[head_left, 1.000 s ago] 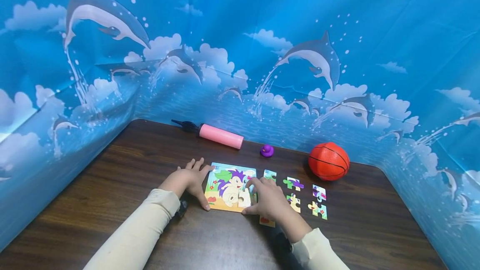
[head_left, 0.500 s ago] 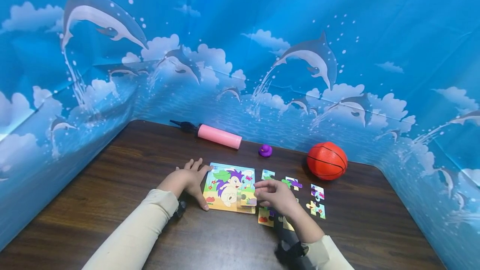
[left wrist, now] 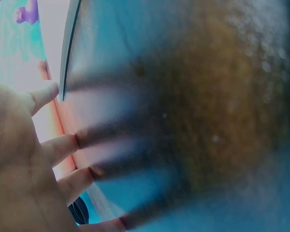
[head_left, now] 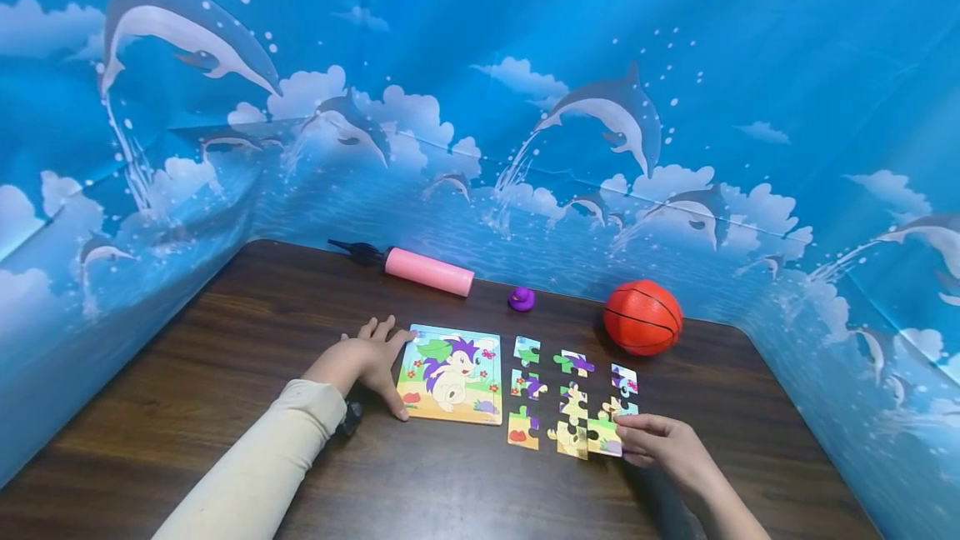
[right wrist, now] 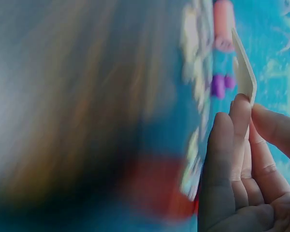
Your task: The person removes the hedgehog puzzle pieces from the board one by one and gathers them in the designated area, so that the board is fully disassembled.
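In the head view my right hand (head_left: 671, 448) pinches a puzzle piece (head_left: 606, 438) with a green, sandy and purple print. The right wrist view shows that puzzle piece (right wrist: 244, 72) edge-on between thumb and fingers. It overlaps the loose pieces at the right. My left hand (head_left: 367, 363) lies with fingers spread at the left edge of the puzzle board (head_left: 450, 373), which carries a purple-haired hedgehog picture. Fingertips of the left hand (left wrist: 53, 154) rest on the table in the left wrist view, the nearest one right at the board's edge.
Several loose puzzle pieces (head_left: 524, 382) lie in rows right of the board on the dark wooden table (head_left: 420, 482). Behind them are a pink hand pump (head_left: 429, 272), a purple rubber duck (head_left: 521, 299) and a red toy basketball (head_left: 643, 317). A dolphin-printed curtain (head_left: 450, 107) encloses the table.
My right hand has lifted the puzzle piece off the board's lower right corner and carried it right, over the loose pieces. My left hand stays at the board's left edge.
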Available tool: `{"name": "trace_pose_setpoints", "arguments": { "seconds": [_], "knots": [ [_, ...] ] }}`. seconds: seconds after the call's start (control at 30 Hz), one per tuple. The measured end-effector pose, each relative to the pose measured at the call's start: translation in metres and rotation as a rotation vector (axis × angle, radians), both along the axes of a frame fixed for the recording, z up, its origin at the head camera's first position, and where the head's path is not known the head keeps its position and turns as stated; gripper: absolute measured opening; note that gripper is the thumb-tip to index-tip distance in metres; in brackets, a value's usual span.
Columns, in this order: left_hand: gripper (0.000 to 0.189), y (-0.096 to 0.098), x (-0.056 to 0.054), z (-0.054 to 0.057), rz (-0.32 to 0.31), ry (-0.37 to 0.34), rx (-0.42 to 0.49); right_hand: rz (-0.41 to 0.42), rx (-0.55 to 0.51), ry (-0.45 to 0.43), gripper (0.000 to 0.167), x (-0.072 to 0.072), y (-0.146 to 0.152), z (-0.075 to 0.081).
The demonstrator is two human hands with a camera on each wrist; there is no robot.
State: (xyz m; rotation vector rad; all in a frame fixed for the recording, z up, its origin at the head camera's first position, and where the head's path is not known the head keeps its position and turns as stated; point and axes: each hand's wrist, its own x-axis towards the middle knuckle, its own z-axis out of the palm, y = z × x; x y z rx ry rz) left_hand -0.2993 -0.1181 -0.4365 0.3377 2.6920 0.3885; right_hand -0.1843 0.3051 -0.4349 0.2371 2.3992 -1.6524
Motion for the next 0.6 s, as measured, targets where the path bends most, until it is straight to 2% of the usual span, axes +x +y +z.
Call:
{"name": "trace_pose_setpoints", "arguments": {
  "seconds": [0.13, 0.33, 0.47, 0.53, 0.6],
  "knots": [
    [0.135, -0.004, -0.001, 0.0, 0.001, 0.0, 0.006, -0.078, 0.117, -0.026, 0.029, 0.005, 0.016, -0.007],
    [0.134, -0.009, -0.003, -0.005, 0.006, -0.002, 0.026, -0.184, 0.211, -0.056, 0.021, 0.002, 0.014, -0.013],
    [0.134, -0.009, -0.005, -0.01, -0.004, -0.006, 0.038, -0.177, 0.269, -0.054, 0.019, 0.002, 0.011, -0.012],
    [0.133, -0.01, -0.005, -0.011, -0.005, -0.013, 0.027, -0.149, 0.359, -0.04, 0.019, 0.003, 0.009, -0.009],
    [0.132, -0.01, -0.004, -0.011, -0.001, -0.021, 0.018, -0.103, 0.499, -0.005, 0.02, 0.003, 0.006, -0.005]
  ]
}}
